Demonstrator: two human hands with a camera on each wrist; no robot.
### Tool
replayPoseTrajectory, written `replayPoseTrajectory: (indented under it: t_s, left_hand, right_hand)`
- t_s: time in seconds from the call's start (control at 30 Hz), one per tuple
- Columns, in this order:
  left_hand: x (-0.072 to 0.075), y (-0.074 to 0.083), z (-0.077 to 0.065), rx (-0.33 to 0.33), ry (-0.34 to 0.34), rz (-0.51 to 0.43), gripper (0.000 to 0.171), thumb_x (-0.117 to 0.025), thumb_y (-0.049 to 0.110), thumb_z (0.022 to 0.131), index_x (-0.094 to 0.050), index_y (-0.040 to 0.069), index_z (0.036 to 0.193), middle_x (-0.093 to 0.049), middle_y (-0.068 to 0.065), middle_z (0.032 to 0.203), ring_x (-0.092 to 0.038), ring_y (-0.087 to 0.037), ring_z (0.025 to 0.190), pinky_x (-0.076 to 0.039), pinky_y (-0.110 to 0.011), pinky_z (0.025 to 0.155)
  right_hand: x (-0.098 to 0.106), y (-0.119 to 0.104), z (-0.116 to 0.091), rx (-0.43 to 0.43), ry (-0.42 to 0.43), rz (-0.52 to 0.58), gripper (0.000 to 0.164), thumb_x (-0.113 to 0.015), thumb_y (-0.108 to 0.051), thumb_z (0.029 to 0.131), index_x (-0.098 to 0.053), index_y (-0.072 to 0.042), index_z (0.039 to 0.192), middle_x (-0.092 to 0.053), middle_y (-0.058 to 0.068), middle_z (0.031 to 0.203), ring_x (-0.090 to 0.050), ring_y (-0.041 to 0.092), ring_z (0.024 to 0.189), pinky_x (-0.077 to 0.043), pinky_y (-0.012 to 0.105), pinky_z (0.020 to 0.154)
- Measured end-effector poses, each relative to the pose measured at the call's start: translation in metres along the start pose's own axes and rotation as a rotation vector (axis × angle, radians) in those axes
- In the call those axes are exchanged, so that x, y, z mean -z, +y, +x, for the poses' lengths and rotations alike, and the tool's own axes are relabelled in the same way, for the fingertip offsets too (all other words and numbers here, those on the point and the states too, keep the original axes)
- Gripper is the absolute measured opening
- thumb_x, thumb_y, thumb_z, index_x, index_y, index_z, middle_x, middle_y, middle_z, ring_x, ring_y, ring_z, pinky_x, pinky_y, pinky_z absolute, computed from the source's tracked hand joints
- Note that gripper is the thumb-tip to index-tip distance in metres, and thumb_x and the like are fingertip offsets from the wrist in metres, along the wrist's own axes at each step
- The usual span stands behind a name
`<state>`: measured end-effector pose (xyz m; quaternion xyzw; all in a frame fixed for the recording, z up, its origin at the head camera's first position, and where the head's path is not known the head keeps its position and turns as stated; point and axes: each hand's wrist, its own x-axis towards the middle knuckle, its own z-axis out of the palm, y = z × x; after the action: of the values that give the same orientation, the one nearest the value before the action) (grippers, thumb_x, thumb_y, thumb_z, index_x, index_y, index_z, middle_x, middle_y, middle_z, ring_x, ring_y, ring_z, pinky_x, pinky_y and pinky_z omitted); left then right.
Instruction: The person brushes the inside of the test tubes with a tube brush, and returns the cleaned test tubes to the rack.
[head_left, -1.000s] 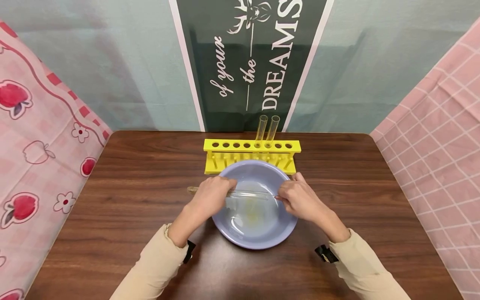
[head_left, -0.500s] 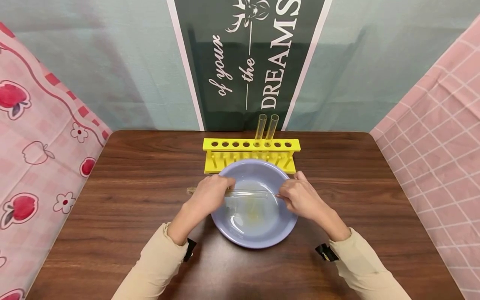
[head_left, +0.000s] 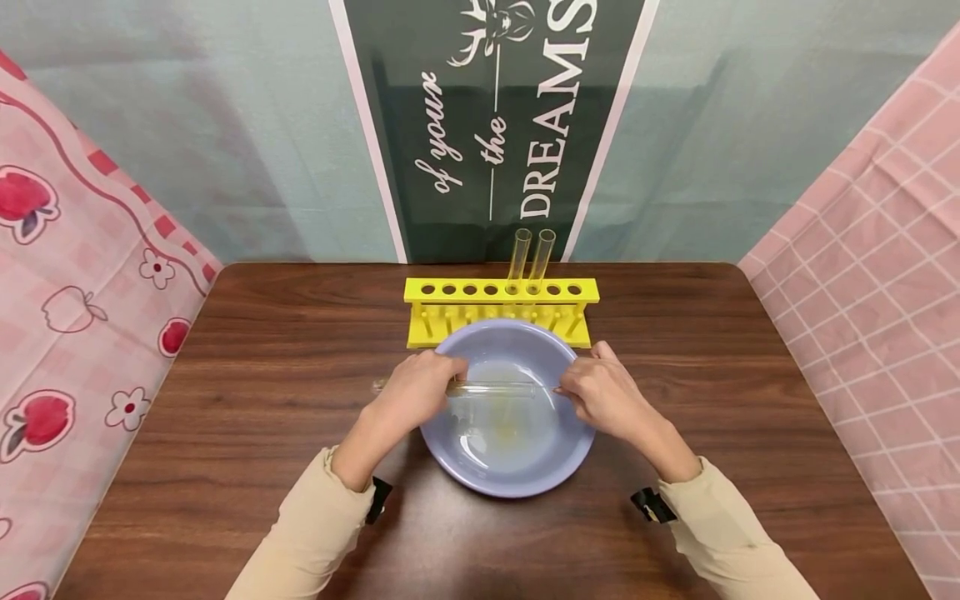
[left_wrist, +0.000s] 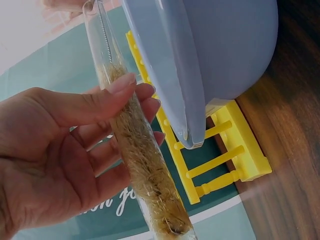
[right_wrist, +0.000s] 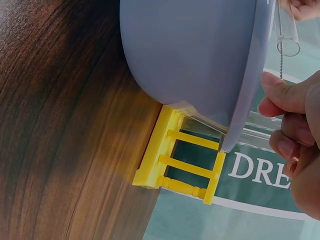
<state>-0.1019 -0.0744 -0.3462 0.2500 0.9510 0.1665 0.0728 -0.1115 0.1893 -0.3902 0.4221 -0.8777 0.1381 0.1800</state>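
A clear glass test tube (head_left: pixel 495 389) lies roughly level above a lilac basin (head_left: pixel 480 485) in the head view. My left hand (head_left: pixel 414 390) holds it around the middle, thumb on one side and fingers on the other. Inside the tube are the tan bristles of a test tube brush (left_wrist: pixel 150 155), filling much of its length toward the closed end. From the open mouth comes the brush's twisted wire handle (right_wrist: pixel 281 65). My right hand (head_left: pixel 603 396) pinches that wire between thumb and forefinger, just right of the tube mouth. Shallow, faintly yellowish liquid appears in the basin.
Behind the basin stands a yellow test tube rack (head_left: pixel 459 293), its front partly covered by the rim. Two clear test tubes (head_left: pixel 519 260) stand in it. The wooden table (head_left: pixel 300 333) meets a cloth backdrop (head_left: pixel 300 167) behind and pink cloths on both sides.
My right hand has drawn slightly away from the tube mouth, so a bit more wire shows. The brown bristles at the tube's left end have slid inward. The basin and rack stay put.
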Motion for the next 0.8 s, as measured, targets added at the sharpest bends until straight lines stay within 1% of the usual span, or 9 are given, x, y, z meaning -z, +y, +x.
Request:
replayPoseTrajectory:
  t_s: [0.13, 0.3, 0.6, 0.8]
  left_hand:
    - [0.0003, -0.0014, -0.0004, 0.005, -0.018, -0.013, 0.026, -0.057, -0.014, 0.069, -0.06, 0.012, 0.075, -0.046, 0.001, 0.061, -0.046, -0.018, 0.061, -0.04, -0.032, 0.055]
    - [0.0, -0.0038, -0.0004, -0.002, -0.02, -0.012, 0.026, -0.057, -0.013, 0.069, -0.059, 0.013, 0.073, -0.044, 0.001, 0.059, -0.045, -0.018, 0.06, -0.038, -0.03, 0.054]
    - [0.0007, -0.006, -0.0009, -0.013, -0.02, -0.03, 0.022, -0.06, -0.01, 0.069, -0.058, 0.012, 0.072, -0.045, 0.001, 0.061, -0.044, -0.018, 0.061, -0.038, -0.03, 0.055]
    - [0.0037, -0.0091, -0.0026, -0.016, -0.036, -0.043, 0.021, -0.058, -0.011, 0.069, -0.059, 0.01, 0.073, -0.044, 0.0, 0.061, -0.043, -0.018, 0.06, -0.036, -0.028, 0.054]
  right_hand:
    - [-0.0001, -0.0002, -0.0005, 0.004, 0.014, -0.021, 0.039, -0.071, -0.007, 0.071, -0.039, -0.017, 0.05, -0.034, -0.007, 0.05, -0.037, 0.011, 0.047, -0.026, 0.033, 0.061]
    - [0.0002, -0.0003, -0.0008, 0.006, 0.015, -0.031, 0.038, -0.071, -0.007, 0.071, -0.04, -0.016, 0.051, -0.035, -0.006, 0.05, -0.038, 0.012, 0.047, -0.026, 0.034, 0.061]
    - [0.0025, 0.0011, -0.0037, -0.013, -0.001, -0.032, 0.041, -0.072, -0.007, 0.07, -0.038, -0.017, 0.051, -0.032, -0.007, 0.05, -0.033, 0.011, 0.047, -0.024, 0.033, 0.061]
    - [0.0044, 0.0049, -0.0077, -0.019, 0.005, -0.047, 0.04, -0.072, -0.007, 0.07, -0.038, -0.017, 0.051, -0.033, -0.007, 0.05, -0.033, 0.011, 0.047, -0.023, 0.034, 0.061]
